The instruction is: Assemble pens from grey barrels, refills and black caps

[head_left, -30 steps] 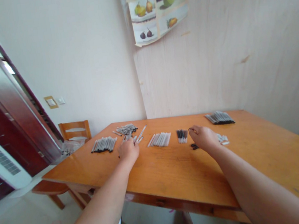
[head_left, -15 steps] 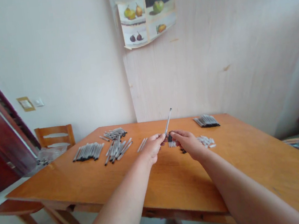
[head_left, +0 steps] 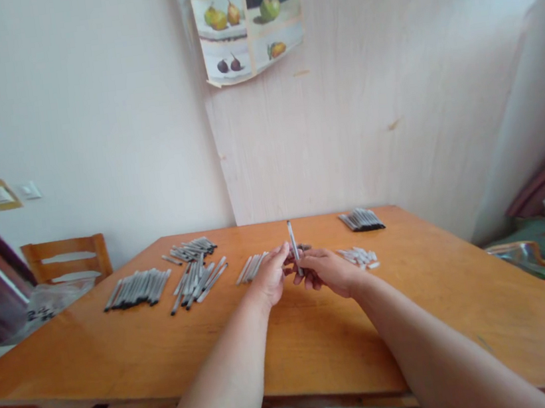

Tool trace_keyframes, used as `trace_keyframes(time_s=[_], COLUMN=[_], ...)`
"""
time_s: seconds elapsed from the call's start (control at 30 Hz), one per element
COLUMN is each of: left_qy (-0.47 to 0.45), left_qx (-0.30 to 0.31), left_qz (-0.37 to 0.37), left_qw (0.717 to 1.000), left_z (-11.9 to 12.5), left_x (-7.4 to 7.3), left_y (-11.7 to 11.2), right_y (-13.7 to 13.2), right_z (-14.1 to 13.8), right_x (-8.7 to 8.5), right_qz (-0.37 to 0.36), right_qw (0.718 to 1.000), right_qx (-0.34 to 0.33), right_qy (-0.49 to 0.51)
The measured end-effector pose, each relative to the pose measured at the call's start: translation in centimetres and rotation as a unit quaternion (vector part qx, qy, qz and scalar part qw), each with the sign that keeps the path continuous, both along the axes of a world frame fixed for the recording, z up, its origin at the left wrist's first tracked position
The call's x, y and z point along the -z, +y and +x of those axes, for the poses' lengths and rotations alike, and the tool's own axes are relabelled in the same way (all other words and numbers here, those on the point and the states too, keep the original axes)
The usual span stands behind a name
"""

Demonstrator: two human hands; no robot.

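Note:
Both my hands meet over the middle of the wooden table, holding one thin grey pen barrel nearly upright. My left hand pinches it from the left. My right hand is closed round its lower end. Just left of my hands lies a small row of pale barrels. Small white pieces lie just right of my right hand.
On the left of the table lie a neat row of grey pens, a loose heap and a further pile. A dark bundle sits at the far right. A wooden chair stands at the left. A fruit picture hangs on the wall.
My left hand picked a barrel from the table and brought it to my right hand at the middle. The barrel went from slanted to nearly upright. The view swung to the right.

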State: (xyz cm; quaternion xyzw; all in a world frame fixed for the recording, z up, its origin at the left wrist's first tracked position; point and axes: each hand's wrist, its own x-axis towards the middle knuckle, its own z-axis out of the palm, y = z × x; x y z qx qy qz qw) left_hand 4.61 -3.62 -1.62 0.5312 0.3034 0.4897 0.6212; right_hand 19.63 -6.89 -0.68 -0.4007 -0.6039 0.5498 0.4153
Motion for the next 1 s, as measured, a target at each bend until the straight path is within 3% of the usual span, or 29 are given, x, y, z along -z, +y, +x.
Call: trace_keyframes(time_s=[0.1,0.37,0.5,0.73,1.0], left_qy=[-0.063,-0.129,-0.13,-0.14,-0.148], left_qx=[0.049,0.002,0.01,-0.039,-0.09], left_qz=[-0.01,-0.015,-0.017,-0.023,-0.044], left_qw=[0.997,0.992,0.991,0.989,0.984], left_z=[-0.4,-1.2,-1.0,-0.7,-0.1], left_x=[-0.1,-0.1,-0.5,-0.7,-0.9], left_y=[0.6,1.6,1.1,1.1,0.6], right_y=[0.0,0.1,0.0,0.0,-0.1], right_z=[-0.1,0.4,0.2,-0.2,-0.6], right_x=[0.3,0.1,0.3,0.2,-0.3], right_qz=[-0.038,-0.088,-0.071,-0.006,0.066], right_qw=[0.998,0.988,0.992,0.999,0.992], right_qx=[-0.036,-0.064,-0.041,-0.004,0.055], right_qy=[0.017,0.111,0.096,0.051,-0.088])
